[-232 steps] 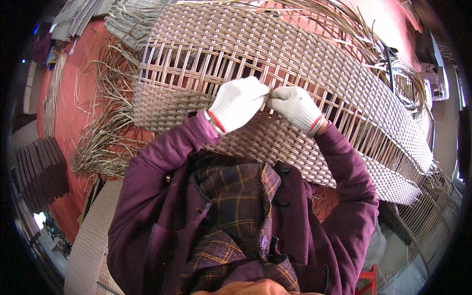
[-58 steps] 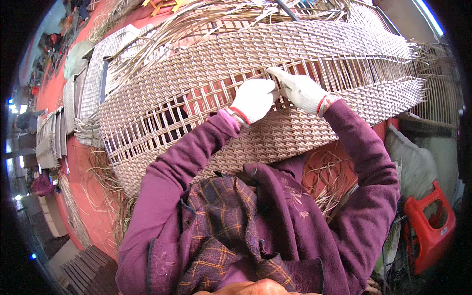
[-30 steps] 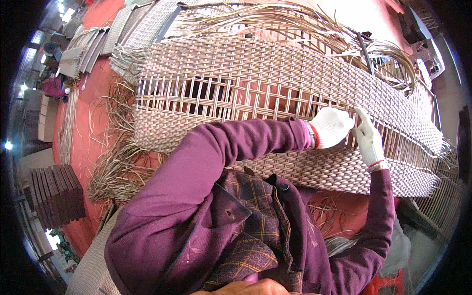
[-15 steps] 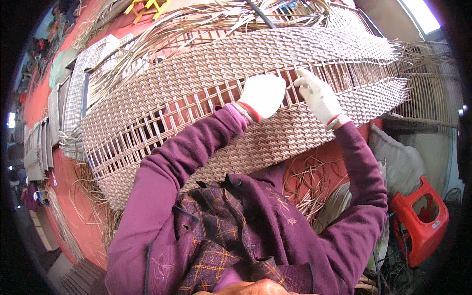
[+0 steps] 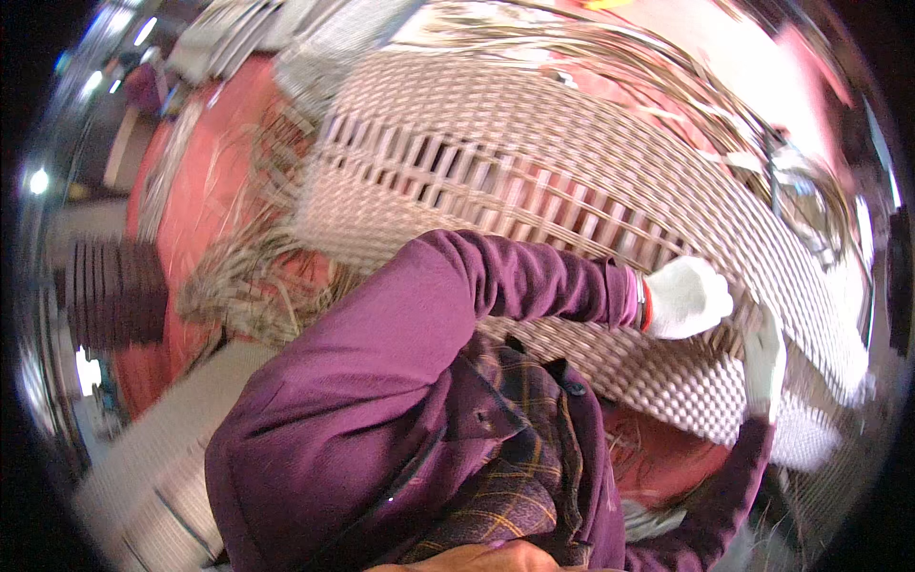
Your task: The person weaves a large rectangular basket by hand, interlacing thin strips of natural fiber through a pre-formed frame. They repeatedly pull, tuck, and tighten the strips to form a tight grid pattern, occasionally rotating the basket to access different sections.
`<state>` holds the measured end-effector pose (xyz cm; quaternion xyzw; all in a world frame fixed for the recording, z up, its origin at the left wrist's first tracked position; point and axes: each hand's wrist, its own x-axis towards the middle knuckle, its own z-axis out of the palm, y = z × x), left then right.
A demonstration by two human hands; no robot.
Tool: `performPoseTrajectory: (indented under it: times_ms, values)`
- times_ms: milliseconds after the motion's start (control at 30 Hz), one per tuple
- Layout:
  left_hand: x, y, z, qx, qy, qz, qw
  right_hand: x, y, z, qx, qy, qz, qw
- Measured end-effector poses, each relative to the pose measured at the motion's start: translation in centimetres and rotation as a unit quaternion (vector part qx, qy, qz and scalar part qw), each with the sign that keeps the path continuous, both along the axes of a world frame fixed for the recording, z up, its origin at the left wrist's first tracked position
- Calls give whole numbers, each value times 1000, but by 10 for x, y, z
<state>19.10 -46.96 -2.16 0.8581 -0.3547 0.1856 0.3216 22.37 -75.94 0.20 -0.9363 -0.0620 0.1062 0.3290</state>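
Observation:
A long woven panel of brownish synthetic rattan (image 5: 581, 143) lies in front of me, slanting down to the right. Along its middle runs a loosely woven band with gaps, where bare strands cross and red shows through. My left hand (image 5: 688, 297), in a white knitted glove with a red cuff edge, rests on this band with fingers curled; whatever they grip is hidden. Close by on the right, my right hand (image 5: 764, 357), gloved the same way, reaches up to the band near the panel's right end. Motion blur smears its fingers.
Loose rattan strands (image 5: 658, 67) sprawl along the panel's far edge. More tangled strands (image 5: 276, 276) lie on the red floor (image 5: 219, 143) at the left. Pale woven pieces (image 5: 329, 57) stand at the far left, and another flat piece (image 5: 172, 467) lies at lower left.
My view has swung, so the panel now slants down to the right. Both hands appear farther right and lower, nearer the panel's right end. The red stool has left the view.

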Motion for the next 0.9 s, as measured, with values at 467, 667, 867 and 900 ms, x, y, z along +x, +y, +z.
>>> performPoseTrajectory:
  times_ms: [467,667,867,900]
  values:
    - [-136,494,-6,326,-16,478,815,-19,-47,15,-94,30,-73,992]
    - [-216,658,-31,78,212,447,866,-7,-53,0,-92,59,-34,993]
    - [-249,670,-75,-240,401,344,814,14,-72,-16,-264,60,48,961]
    - [-244,671,-78,-254,371,310,838,6,-68,-21,-226,-63,105,966]
